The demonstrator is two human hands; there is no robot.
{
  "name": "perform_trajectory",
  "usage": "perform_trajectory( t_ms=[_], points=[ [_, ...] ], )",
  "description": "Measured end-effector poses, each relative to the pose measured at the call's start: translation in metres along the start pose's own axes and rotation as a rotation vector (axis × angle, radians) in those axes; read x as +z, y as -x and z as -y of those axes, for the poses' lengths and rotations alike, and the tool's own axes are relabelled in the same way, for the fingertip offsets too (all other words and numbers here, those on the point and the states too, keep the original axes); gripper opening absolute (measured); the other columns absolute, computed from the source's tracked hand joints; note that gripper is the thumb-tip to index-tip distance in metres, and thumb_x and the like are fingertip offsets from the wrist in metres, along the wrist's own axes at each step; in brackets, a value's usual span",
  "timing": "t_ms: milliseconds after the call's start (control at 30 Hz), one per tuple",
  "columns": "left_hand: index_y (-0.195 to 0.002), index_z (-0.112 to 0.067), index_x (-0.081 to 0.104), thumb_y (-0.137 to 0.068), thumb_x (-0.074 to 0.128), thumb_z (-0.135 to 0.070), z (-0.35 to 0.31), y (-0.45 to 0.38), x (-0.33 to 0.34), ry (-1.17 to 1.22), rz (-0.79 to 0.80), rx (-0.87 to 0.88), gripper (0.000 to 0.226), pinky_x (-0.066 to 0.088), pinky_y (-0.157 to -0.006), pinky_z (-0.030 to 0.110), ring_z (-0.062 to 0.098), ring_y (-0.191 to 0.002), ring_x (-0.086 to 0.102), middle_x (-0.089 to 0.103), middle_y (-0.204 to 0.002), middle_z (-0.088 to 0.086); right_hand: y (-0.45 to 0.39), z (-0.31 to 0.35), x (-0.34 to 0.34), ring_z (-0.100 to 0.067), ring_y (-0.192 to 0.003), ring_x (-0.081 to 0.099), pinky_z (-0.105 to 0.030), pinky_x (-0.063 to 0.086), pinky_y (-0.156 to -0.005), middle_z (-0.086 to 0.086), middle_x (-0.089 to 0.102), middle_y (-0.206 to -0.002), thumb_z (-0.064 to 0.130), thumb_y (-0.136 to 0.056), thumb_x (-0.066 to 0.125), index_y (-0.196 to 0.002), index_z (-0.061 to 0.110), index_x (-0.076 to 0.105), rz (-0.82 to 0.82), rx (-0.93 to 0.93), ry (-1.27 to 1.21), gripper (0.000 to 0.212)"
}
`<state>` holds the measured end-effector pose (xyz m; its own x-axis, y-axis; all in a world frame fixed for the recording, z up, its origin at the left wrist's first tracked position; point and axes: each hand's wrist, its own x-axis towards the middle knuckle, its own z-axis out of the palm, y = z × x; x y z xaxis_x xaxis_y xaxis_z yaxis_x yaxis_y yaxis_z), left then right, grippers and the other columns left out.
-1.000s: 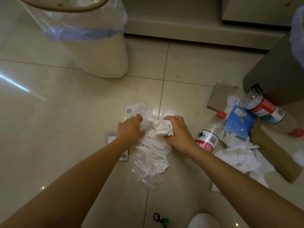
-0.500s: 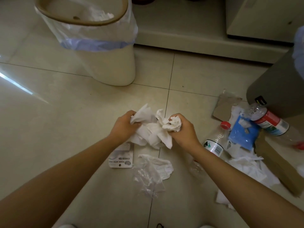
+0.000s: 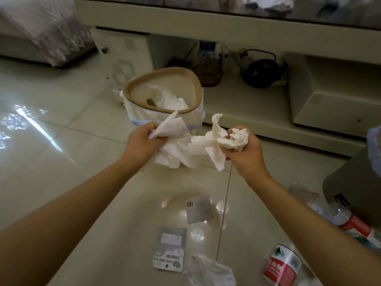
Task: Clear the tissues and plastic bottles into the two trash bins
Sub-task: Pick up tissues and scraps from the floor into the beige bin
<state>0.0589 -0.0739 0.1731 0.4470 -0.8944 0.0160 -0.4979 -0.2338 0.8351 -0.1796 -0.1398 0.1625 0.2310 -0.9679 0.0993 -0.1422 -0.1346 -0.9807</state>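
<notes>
My left hand (image 3: pixel 142 142) and my right hand (image 3: pixel 245 153) each grip a bunch of white tissues (image 3: pixel 181 145), held up in the air just in front of the cream trash bin (image 3: pixel 132 90). That bin has a tan rim, a clear liner and white tissues inside. A second, grey bin (image 3: pixel 350 182) stands at the right edge. Two plastic bottles with red labels lie on the floor: one (image 3: pixel 282 265) at the bottom right, another (image 3: pixel 356 226) beside the grey bin.
Two printed cards (image 3: pixel 198 209) (image 3: pixel 170 252) and a crumpled clear plastic wrapper (image 3: pixel 210 271) lie on the glossy tiled floor below my hands. A low cream cabinet (image 3: pixel 226 27) runs along the back, with a dark kettle (image 3: pixel 259 73) on its lower shelf.
Both hands have lifted the tissues off the floor and carried them up and forward toward the cream bin. The view has tilted up, so the bin's opening now shows.
</notes>
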Motion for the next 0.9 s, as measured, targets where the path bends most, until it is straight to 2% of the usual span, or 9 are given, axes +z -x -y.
perform_trajectory(
  t_ms=[233, 400, 500, 633, 700, 767, 800, 833, 900],
  points=[
    [-0.091, -0.022, 0.069, -0.086, 0.067, -0.019, -0.045, -0.058, -0.047, 0.065, -0.15, 0.057, 0.006, 0.054, -0.066, 0.024, 0.011, -0.075, 0.066, 0.068, -0.08, -0.003, -0.062, 0.062, 0.029, -0.024, -0.093, 0.065, -0.052, 0.057, -0.076, -0.005, 0.065, -0.097, 0.009, -0.077, 0.075, -0.091, 0.027, 0.056, -0.038, -0.162, 0.045, 0.029],
    [-0.085, -0.027, 0.07, -0.085, 0.064, -0.017, -0.052, -0.109, -0.05, 0.043, -0.276, -0.029, 0.011, 0.059, -0.072, 0.036, 0.021, -0.077, 0.068, 0.07, -0.083, 0.004, -0.103, 0.084, 0.061, -0.023, -0.088, 0.064, -0.053, 0.056, -0.073, 0.001, 0.064, -0.088, 0.012, -0.076, 0.074, -0.082, 0.035, 0.053, -0.091, -0.199, 0.117, 0.032],
    [-0.092, -0.02, 0.073, -0.086, 0.058, -0.012, -0.055, -0.127, -0.043, 0.028, -0.271, -0.062, 0.018, 0.058, -0.076, 0.039, 0.024, -0.079, 0.067, 0.069, -0.084, 0.006, -0.122, 0.085, 0.076, -0.021, -0.081, 0.063, -0.045, 0.057, -0.07, 0.003, 0.063, -0.083, 0.016, -0.079, 0.071, -0.084, 0.027, 0.056, -0.088, -0.192, 0.177, 0.02],
    [-0.09, -0.016, 0.066, -0.093, 0.048, -0.015, -0.063, -0.142, -0.032, -0.052, -0.163, -0.041, 0.018, 0.041, -0.056, 0.025, 0.016, -0.072, 0.059, 0.06, -0.073, -0.002, -0.142, 0.08, 0.09, -0.018, -0.079, 0.061, -0.032, 0.05, -0.065, 0.002, 0.061, -0.084, 0.017, -0.082, 0.067, -0.091, 0.017, 0.057, -0.099, -0.161, 0.256, 0.014],
    [-0.108, -0.015, 0.061, -0.095, 0.048, -0.022, -0.064, -0.147, -0.03, -0.072, -0.032, -0.054, 0.019, 0.048, -0.07, 0.03, 0.024, -0.091, 0.061, 0.063, -0.092, 0.004, -0.149, 0.075, 0.097, -0.019, -0.081, 0.06, -0.028, 0.047, -0.062, 0.001, 0.062, -0.087, 0.018, -0.081, 0.068, -0.093, 0.016, 0.057, -0.098, -0.127, 0.28, 0.016],
    [-0.14, -0.015, 0.04, -0.094, 0.054, -0.03, -0.06, -0.15, -0.029, -0.106, 0.111, -0.09, 0.051, 0.046, -0.095, 0.039, 0.028, -0.117, 0.052, 0.054, -0.129, 0.011, -0.154, 0.071, 0.104, -0.02, -0.086, 0.061, -0.031, 0.052, -0.068, 0.001, 0.062, -0.092, 0.021, -0.08, 0.069, -0.101, 0.015, 0.058, -0.077, -0.083, 0.313, 0.025],
    [-0.149, -0.017, 0.026, -0.094, 0.056, -0.032, -0.057, -0.151, -0.028, -0.127, 0.147, -0.096, 0.064, 0.041, -0.1, 0.039, 0.029, -0.127, 0.046, 0.045, -0.142, 0.012, -0.156, 0.069, 0.108, -0.021, -0.089, 0.062, -0.034, 0.054, -0.072, 0.001, 0.061, -0.094, 0.021, -0.079, 0.07, -0.106, 0.016, 0.057, -0.064, -0.063, 0.318, 0.03],
    [-0.151, -0.018, 0.02, -0.094, 0.056, -0.032, -0.054, -0.153, -0.026, -0.126, 0.144, -0.08, 0.069, 0.038, -0.102, 0.037, 0.028, -0.131, 0.041, 0.039, -0.148, 0.01, -0.156, 0.068, 0.111, -0.021, -0.091, 0.062, -0.036, 0.054, -0.075, 0.001, 0.061, -0.096, 0.022, -0.078, 0.072, -0.109, 0.016, 0.056, -0.052, -0.051, 0.308, 0.035],
    [-0.151, -0.019, 0.023, -0.096, 0.053, -0.031, -0.048, -0.155, -0.023, -0.079, 0.08, -0.014, 0.064, 0.037, -0.104, 0.036, 0.027, -0.133, 0.04, 0.038, -0.149, 0.008, -0.157, 0.067, 0.116, -0.018, -0.095, 0.06, -0.03, 0.05, -0.074, 0.005, 0.059, -0.099, 0.02, -0.076, 0.075, -0.114, 0.019, 0.053, -0.029, -0.052, 0.274, 0.044]
  ],
)
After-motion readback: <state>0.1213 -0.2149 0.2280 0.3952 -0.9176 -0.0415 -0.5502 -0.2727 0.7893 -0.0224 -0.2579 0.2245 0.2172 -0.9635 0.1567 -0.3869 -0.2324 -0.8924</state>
